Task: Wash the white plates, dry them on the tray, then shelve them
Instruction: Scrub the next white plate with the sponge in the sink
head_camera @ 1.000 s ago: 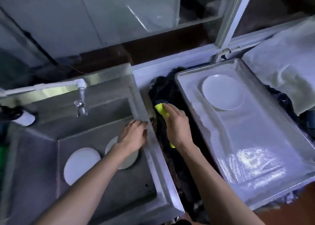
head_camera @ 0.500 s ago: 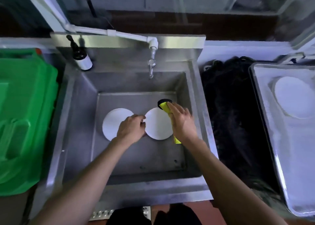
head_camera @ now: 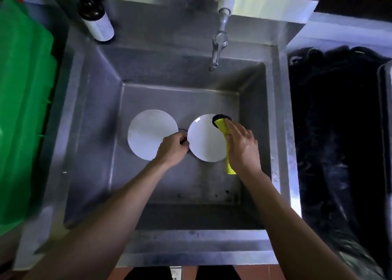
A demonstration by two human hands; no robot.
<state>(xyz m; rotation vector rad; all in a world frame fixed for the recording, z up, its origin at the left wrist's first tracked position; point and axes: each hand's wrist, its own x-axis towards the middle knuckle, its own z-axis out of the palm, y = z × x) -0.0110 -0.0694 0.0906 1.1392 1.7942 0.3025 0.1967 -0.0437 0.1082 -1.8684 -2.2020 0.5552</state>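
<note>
Two white plates lie in the steel sink. The left plate lies flat on the sink floor. My left hand pinches the left rim of the right plate. My right hand holds a yellow sponge with a dark scrub side against that plate's right edge. The sponge's lower end sticks out below my palm.
A tap hangs over the sink's back wall. A dark soap bottle with a white label lies at the back left. A green plastic bin stands to the left. Dark cloth covers the counter on the right, with the tray's edge beyond.
The view swung left from the drying tray to the sink and drew closer. Both hands moved over the sink; the left took the right plate's rim, the right brought the sponge onto it.
</note>
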